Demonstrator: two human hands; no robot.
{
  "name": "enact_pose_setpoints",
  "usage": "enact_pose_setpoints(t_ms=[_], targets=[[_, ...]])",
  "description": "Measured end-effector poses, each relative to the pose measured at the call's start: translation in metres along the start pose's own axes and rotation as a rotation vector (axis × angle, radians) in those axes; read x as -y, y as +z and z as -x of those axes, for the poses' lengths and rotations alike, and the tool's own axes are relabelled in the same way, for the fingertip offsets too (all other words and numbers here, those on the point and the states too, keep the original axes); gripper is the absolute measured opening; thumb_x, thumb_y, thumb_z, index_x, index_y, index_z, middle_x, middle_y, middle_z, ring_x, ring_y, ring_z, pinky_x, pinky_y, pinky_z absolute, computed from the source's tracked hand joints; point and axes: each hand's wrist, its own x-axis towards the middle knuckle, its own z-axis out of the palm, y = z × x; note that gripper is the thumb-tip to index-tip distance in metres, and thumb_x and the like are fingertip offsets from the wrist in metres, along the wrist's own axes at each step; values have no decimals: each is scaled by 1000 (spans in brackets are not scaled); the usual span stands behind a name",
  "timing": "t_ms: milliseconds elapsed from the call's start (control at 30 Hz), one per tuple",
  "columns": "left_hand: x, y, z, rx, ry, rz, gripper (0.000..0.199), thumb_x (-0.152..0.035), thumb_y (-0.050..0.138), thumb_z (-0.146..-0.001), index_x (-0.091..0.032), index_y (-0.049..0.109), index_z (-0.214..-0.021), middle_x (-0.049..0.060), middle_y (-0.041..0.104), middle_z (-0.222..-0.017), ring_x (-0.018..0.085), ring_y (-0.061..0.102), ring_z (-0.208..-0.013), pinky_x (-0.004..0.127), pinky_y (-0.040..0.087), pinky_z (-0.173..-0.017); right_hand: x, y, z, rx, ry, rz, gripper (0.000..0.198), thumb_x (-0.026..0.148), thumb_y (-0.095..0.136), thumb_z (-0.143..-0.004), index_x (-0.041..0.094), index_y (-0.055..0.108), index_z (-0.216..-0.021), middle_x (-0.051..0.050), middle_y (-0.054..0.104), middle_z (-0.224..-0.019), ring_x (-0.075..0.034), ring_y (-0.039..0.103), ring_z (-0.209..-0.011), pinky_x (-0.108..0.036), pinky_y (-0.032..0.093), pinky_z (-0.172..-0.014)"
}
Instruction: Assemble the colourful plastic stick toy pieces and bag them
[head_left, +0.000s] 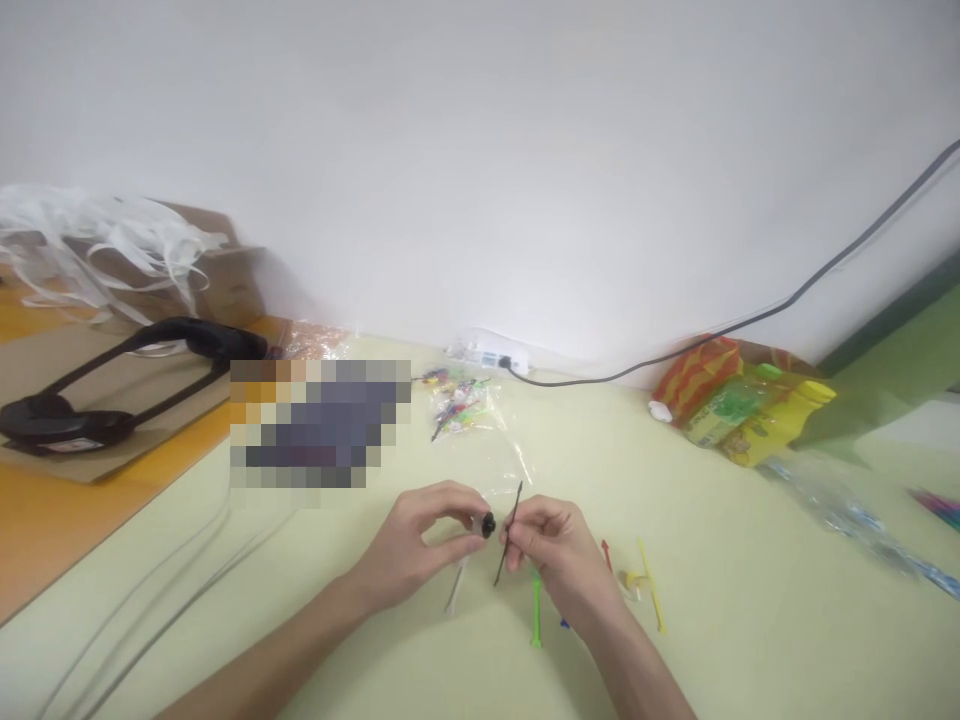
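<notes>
My left hand [420,545] pinches a small piece with a black end [488,525] between thumb and fingers. Most of that piece is hidden by the fingertips. Just to its right, my right hand [561,548] grips a thin black rod [518,500], tilted with its top to the right. The two held parts are close together; I cannot tell if they touch. Below my left hand lies a white stick [454,588]. Around my right hand are a green stick [536,615], a small blue piece [565,623], a red stick [607,556], a yellow ring-like piece [636,580] and a yellow stick [654,590].
Behind the hands lies a clear bag [465,405] of colourful small parts. A pixelated dark object [330,420] is left of it. A white power strip [491,352] with a black cable [600,380] sits by the wall. Snack packages [780,420] stand right; a black frame-like device [97,415] lies left.
</notes>
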Motion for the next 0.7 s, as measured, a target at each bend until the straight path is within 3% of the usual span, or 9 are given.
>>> enact_pose_setpoints(t_ms=[400, 700], targets=[[-2, 4, 1, 11, -29, 88, 15, -19, 75, -89, -19, 76, -104, 8, 75, -101, 17, 71, -91, 29, 58, -85, 2, 10, 4, 47, 62, -104, 36, 42, 90, -72, 17, 64, -76, 1, 68, -66, -9, 60, -50, -22, 42, -56], [-6, 4, 3, -12, 76, 25, 20, -13, 76, -87, -21, 77, -105, 7, 77, -99, 17, 73, -90, 28, 60, -84, 4, 12, 6, 54, 64, -47, 37, 42, 87, -76, 17, 60, -78, 3, 63, -57, -10, 60, -48, -23, 42, -55]])
